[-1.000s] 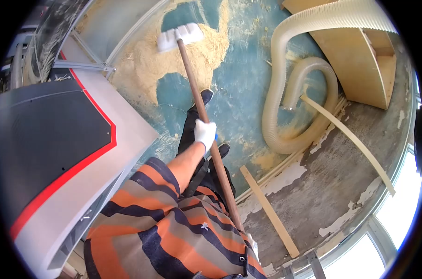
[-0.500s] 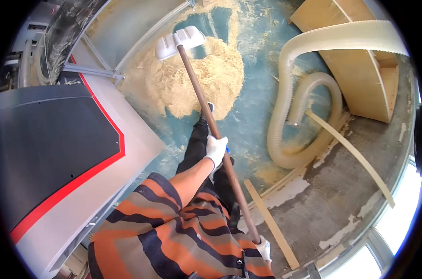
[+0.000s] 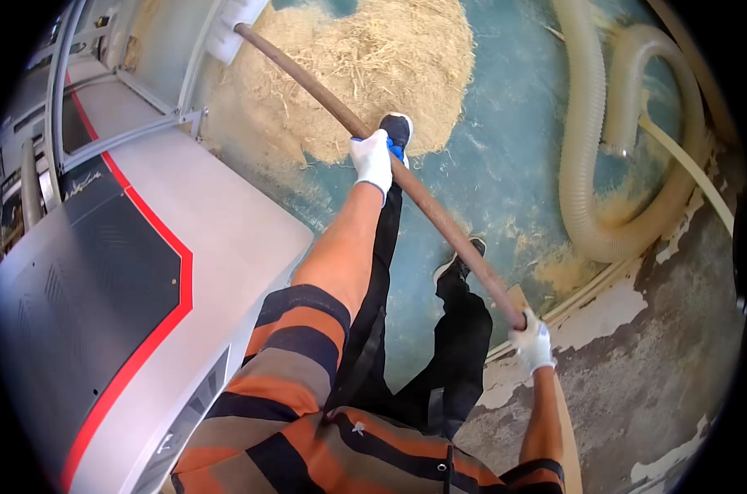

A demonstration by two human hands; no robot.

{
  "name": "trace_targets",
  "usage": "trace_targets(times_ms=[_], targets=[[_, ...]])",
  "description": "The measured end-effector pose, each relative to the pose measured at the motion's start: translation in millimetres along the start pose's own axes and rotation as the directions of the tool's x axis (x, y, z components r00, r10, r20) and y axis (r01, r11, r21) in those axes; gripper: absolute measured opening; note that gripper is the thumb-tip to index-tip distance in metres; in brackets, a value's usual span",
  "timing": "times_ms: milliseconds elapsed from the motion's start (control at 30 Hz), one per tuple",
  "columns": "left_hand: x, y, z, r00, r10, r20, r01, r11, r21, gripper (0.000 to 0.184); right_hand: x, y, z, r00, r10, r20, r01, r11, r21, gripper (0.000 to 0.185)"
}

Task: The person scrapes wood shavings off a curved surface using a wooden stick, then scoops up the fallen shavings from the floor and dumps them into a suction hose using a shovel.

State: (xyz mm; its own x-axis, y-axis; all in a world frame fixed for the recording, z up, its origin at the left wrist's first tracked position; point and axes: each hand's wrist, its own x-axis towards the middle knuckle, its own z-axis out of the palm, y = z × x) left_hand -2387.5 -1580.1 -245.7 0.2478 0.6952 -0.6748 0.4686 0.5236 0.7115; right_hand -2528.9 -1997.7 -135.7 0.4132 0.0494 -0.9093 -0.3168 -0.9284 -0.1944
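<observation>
A long wooden handle [image 3: 448,226] runs diagonally from the upper left to the lower right. My left hand [image 3: 373,165], in a white glove, is wrapped round its middle. Gloved in white too, my right hand [image 3: 532,339] grips the handle's lower right end. At the far end sits a white head [image 3: 229,31], partly cut off by the top of the view, beside a metal frame. A broad pile of sawdust and shavings [image 3: 390,70] lies on the blue-green floor [image 3: 505,140], just beyond my front shoe [image 3: 396,132].
A grey and black machine with a red stripe [image 3: 184,272] fills the left side. At the right lies a coiled ribbed hose [image 3: 583,132], with a thin wooden strip [image 3: 695,169] by it. Worn concrete [image 3: 629,370] borders the lower right; my other shoe [image 3: 471,251] is under the handle.
The white head has swung left towards the metal frame, and the handle is more slanted. My right hand has come out to the right, into fuller view. The view has shifted, with the hose now further right.
</observation>
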Motion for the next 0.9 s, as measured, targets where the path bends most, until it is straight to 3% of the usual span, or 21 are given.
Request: trace_targets(times_ms=[33,100,133,200,233,300,333,367,433,533,600,700,733,767,800,833,867,900], targets=[[-0.4,-5.6,-9.3,1.0,0.018,-0.023,-0.018,1.0,0.01,0.018,-24.4,-8.8,-6.5,0.998,0.031,0.057,-0.033,0.999,0.031,0.029],[-21.3,-9.0,-31.2,0.996,0.089,0.005,-0.089,0.994,0.066,0.023,-58.0,52.3,30.4,0.996,-0.072,-0.052,0.068,0.994,-0.081,0.033],[-51.8,-2.2,-38.3,0.999,-0.003,0.033,0.003,1.0,0.004,0.024,-94.8,39.4,12.5,0.995,-0.098,0.007,0.099,0.995,-0.035,0.036],[-106.6,-30.8,-59.7,0.998,-0.047,0.032,0.045,0.996,0.079,0.025,-169.3,55.3,1.1,1.0,0.028,0.008,-0.028,0.999,-0.027,0.032],[-133.9,-44.9,-70.3,0.997,-0.069,0.031,0.065,0.991,0.116,0.026,-205.2,73.5,-0.5,1.0,-0.009,-0.023,0.008,0.999,-0.052,0.029],[-218.1,-24.1,-74.9,0.992,-0.12,-0.024,0.122,0.986,0.112,0.021,-277.8,104.4,-7.8,0.998,0.056,0.004,-0.056,0.998,-0.015,0.027],[-248.7,-16.3,-79.8,0.986,-0.165,0.007,0.162,0.977,0.136,0.025,-310.4,120.7,-9.1,0.999,0.026,-0.048,-0.031,0.995,-0.095,0.029],[-276.6,-9.8,-85.3,0.977,-0.211,0.035,0.203,0.965,0.167,0.028,-341.2,120.4,-21.1,0.992,0.129,-0.014,-0.13,0.99,-0.055,0.029],[-312.3,-14.3,-96.4,0.957,-0.244,0.155,0.213,0.958,0.189,0.039,-367.4,119.4,-38.7,0.998,0.053,-0.039,-0.054,0.998,-0.032,0.029],[-344.9,22.2,-106.3,0.87,-0.41,0.275,0.382,0.912,0.152,0.05,-395.5,113.9,-53.9,0.998,-0.022,-0.053,0.023,1.0,0.017,0.03],[-327.1,23.9,-103.6,0.917,-0.302,0.26,0.285,0.953,0.101,0.043,-387.5,110.7,-59.4,0.995,-0.069,-0.079,0.073,0.996,0.057,0.032],[-267.5,58.5,-99.5,0.955,-0.258,0.145,0.239,0.962,0.135,0.035,-324.8,63.0,-62.3,0.987,0.12,0.105,-0.124,0.992,0.028,0.029],[-231.6,52.2,-99.6,0.97,-0.21,0.121,0.193,0.971,0.14,0.031,-289.2,67.6,-48.9,0.986,0.114,0.117,-0.12,0.992,0.048,0.029],[-195.7,44.9,-99.0,0.982,-0.16,0.1,0.145,0.979,0.143,0.027,-254.3,48.6,-51.6,0.992,0.035,0.125,-0.027,0.997,-0.07,0.033],[-172.5,53.6,-94.6,0.987,-0.143,0.077,0.134,0.985,0.105,0.023,-219.5,42.4,-40.9,0.993,0.043,0.108,-0.041,0.999,-0.024,0.032],[-148.2,62.2,-93.0,0.991,-0.125,0.05,0.122,0.99,0.068,0.02,-190.4,0.7,-49.6,0.968,0.183,0.173,-0.166,0.98,-0.109,0.031],[-107.6,40.7,-101.2,0.996,-0.091,0.016,0.089,0.992,0.093,0.021,-153.1,18.7,-30.2,0.99,0.025,0.141,-0.013,0.997,-0.08,0.028],[-70.4,16.2,-110.9,0.998,-0.062,-0.013,0.063,0.991,0.118,0.024,-132.8,-14.7,-36.2,0.99,0.027,0.137,-0.01,0.992,-0.125,0.03]])
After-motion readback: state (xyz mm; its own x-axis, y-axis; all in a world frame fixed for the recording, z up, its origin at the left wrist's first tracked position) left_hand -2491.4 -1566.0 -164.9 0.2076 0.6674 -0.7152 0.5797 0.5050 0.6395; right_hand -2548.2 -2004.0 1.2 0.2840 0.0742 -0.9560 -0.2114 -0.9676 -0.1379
